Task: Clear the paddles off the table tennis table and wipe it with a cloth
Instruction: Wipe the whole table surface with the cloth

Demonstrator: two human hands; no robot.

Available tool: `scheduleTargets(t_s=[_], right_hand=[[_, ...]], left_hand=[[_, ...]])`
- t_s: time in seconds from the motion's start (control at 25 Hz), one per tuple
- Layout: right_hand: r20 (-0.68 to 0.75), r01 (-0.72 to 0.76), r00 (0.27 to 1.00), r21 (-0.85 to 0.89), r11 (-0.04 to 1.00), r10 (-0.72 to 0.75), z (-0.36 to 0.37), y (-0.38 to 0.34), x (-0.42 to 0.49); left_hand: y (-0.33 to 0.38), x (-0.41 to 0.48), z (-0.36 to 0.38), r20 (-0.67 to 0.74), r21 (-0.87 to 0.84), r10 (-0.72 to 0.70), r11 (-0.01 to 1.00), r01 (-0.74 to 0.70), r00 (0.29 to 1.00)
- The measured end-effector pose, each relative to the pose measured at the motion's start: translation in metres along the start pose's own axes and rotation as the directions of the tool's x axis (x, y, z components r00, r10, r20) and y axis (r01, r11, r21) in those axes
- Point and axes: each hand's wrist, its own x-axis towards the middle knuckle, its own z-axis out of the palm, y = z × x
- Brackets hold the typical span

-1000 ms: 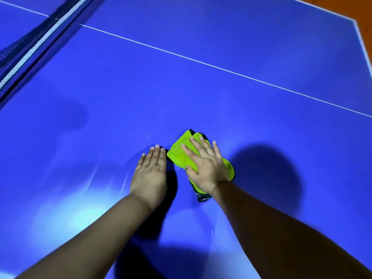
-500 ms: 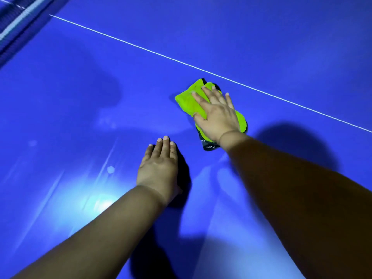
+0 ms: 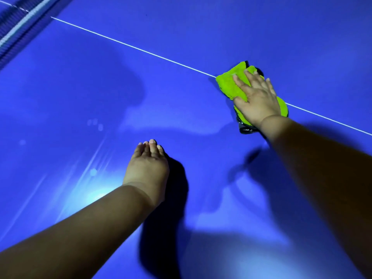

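Pressing down with straight, spread fingers, the right hand [image 3: 257, 101] holds the green cloth [image 3: 229, 86] flat on the blue bench [image 3: 100, 81], right over the white line [image 3: 130, 46], and I log the left hand [image 3: 148, 166] resting open, palm down, well apart from it.

games room, blue table tennis table [image 3: 181, 47], net [image 3: 18, 25]

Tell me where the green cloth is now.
Head view, upper right: the green cloth lies on the blue table across the white line, pressed under the right hand, beyond and right of the left hand.
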Motion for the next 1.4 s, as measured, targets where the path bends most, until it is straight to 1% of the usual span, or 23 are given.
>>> scheduleTargets(t_s=[0.16, 0.24, 0.32, 0.44, 0.52, 0.56, 0.64, 0.68, 0.8, 0.88, 0.96, 1.08, 1.16, 1.28, 1.4], right_hand=[[0.006, -0.034, 0.999, -0.023, 0.999, 0.034, 0.008, -0.013, -0.041], [0.021, -0.002, 1.000, -0.031, 1.000, 0.003, 0.013, -0.024, -0.072], [0.045, 0.052, 0.998, -0.033, 0.998, -0.051, 0.016, -0.037, -0.107], [0.078, 0.107, 0.992, -0.046, 0.993, -0.104, 0.023, -0.059, -0.160], [0.083, 0.104, 0.992, -0.049, 0.993, -0.100, 0.028, -0.079, -0.196], [0.083, 0.097, 0.992, -0.038, 0.995, -0.094, 0.031, -0.090, -0.212], [0.058, 0.104, 0.993, -0.022, 0.994, -0.103, 0.039, -0.113, -0.247], [0.035, 0.117, 0.993, -0.021, 0.993, -0.116, 0.044, -0.125, -0.266], [-0.044, 0.139, 0.989, -0.031, 0.990, -0.140, 0.057, -0.158, -0.323], [-0.058, 0.153, 0.986, -0.037, 0.987, -0.155, 0.064, -0.179, -0.357], [-0.040, 0.155, 0.987, -0.054, 0.986, -0.157, 0.072, -0.199, -0.389], [-0.020, 0.143, 0.989, -0.086, 0.986, -0.145, 0.077, -0.228, -0.435], [-0.005, 0.128, 0.992, -0.093, 0.987, -0.129, 0.077, -0.242, -0.466], [0.031, 0.160, 0.987, -0.096, 0.982, -0.158, 0.079, -0.258, -0.513], [0.068, 0.205, 0.978, -0.097, 0.974, -0.199, 0.080, -0.268, -0.557]], left_hand=[[-0.001, -0.004, 0.000, -0.002, -0.007, 0.007, 1.000, -0.007, 1.000], [-0.002, -0.005, 0.001, -0.019, -0.042, 0.002, 0.999, -0.003, 1.000], [-0.005, -0.008, 0.004, -0.034, -0.101, 0.002, 0.995, -0.005, 0.999], [-0.013, -0.013, 0.015, -0.080, -0.241, 0.011, 0.970, -0.030, 0.997], [-0.014, -0.021, 0.023, -0.166, -0.312, -0.017, 0.950, -0.036, 0.986], [-0.012, -0.026, 0.027, -0.244, -0.311, -0.030, 0.949, -0.049, 0.969], [-0.006, -0.044, 0.041, -0.422, -0.293, -0.021, 0.949, -0.115, 0.906], [-0.005, -0.057, 0.052, -0.483, -0.308, -0.021, 0.940, -0.147, 0.875], [-0.018, -0.102, 0.098, -0.560, -0.401, -0.067, 0.894, -0.199, 0.826], [-0.034, -0.133, 0.133, -0.595, -0.420, -0.092, 0.882, -0.212, 0.798], [-0.043, -0.159, 0.162, -0.595, -0.423, -0.107, 0.884, -0.198, 0.796], [-0.043, -0.208, 0.200, -0.540, -0.500, -0.140, 0.847, -0.183, 0.830], [-0.037, -0.245, 0.225, -0.532, -0.515, -0.148, 0.838, -0.180, 0.833], [-0.028, -0.290, 0.259, -0.539, -0.513, -0.159, 0.841, -0.172, 0.827], [-0.017, -0.319, 0.275, -0.512, -0.515, -0.141, 0.840, -0.171, 0.847]])
